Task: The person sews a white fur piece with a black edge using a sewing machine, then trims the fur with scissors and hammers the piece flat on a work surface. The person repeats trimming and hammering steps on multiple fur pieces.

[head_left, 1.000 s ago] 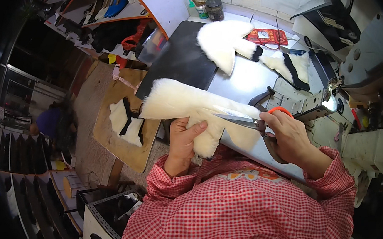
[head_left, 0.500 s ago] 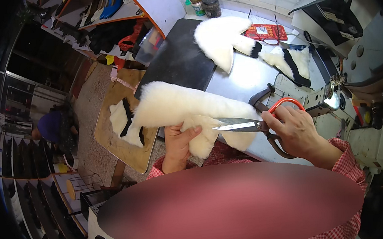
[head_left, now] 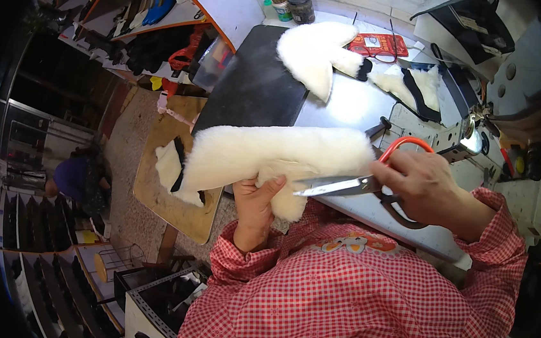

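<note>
A long strip of cream fleece [head_left: 275, 144], with a smaller lobe hanging from its lower side, is held up in front of me. My left hand [head_left: 255, 209] pinches the fleece near that lobe, thumb on the near side. With fingers through the red and dark handles, my right hand [head_left: 423, 184] grips a pair of scissors [head_left: 343, 187]. The blades point left across the lobe, just below the strip; their tips lie close to my left thumb. Whether they bite into the fleece, I cannot tell.
Behind lie a black mat [head_left: 249, 74], another white fleece piece [head_left: 318, 55] and a black-edged fleece piece [head_left: 415, 92]. A sewing machine [head_left: 461, 142] stands at right. A brown board [head_left: 190, 208] bears a fleece piece at left. A person [head_left: 75, 179] crouches farther left.
The strip's right end has lifted and straightened, and the flap that hung below the scissors no longer shows. The blade tips have shifted slightly left and down. My left hand keeps its pinch.
</note>
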The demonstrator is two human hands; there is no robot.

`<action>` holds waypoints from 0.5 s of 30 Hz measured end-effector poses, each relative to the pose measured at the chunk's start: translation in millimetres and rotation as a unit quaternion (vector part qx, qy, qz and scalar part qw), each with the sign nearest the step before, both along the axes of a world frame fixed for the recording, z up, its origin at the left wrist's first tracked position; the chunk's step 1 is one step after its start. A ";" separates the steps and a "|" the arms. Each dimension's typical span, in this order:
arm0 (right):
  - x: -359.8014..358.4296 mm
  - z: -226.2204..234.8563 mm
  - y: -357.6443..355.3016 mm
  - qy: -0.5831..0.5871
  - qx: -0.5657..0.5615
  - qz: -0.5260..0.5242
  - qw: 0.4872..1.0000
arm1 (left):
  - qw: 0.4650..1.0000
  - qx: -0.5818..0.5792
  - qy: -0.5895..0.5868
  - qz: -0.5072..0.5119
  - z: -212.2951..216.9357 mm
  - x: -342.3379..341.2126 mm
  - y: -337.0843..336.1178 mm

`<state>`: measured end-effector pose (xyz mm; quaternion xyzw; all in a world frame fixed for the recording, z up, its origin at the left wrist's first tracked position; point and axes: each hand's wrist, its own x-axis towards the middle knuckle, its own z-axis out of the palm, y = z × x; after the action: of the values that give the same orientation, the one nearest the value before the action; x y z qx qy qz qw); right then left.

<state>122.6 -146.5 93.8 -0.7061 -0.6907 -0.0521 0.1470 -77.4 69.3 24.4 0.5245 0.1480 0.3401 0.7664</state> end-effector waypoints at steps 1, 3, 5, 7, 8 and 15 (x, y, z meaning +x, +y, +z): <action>1.8 1.7 -1.9 0.004 0.014 -0.017 1.000 | 1.000 -0.006 -0.010 0.004 -0.1 -0.2 0.7; 5.1 2.9 -4.1 0.018 0.040 -0.027 0.999 | 0.999 -0.037 -0.005 -0.015 0.0 -2.6 2.6; 6.8 2.4 -5.1 0.008 0.010 -0.030 0.999 | 0.998 -0.051 -0.009 -0.024 -1.6 -4.4 3.2; 7.0 1.7 -5.7 0.004 0.006 -0.019 1.000 | 0.998 -0.050 -0.026 -0.024 -4.2 -5.7 3.5; 7.2 1.9 -5.9 0.001 -0.015 -0.013 1.000 | 0.998 -0.048 -0.032 -0.028 -5.1 -6.9 4.7; 5.8 6.1 -4.5 -0.006 -0.018 0.002 1.000 | 0.996 -0.045 -0.054 -0.046 -8.0 -13.4 11.3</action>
<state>128.4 -150.9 99.9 -0.7069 -0.6939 -0.0432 0.1304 -90.8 80.5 16.4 0.4764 0.0976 0.3251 0.8110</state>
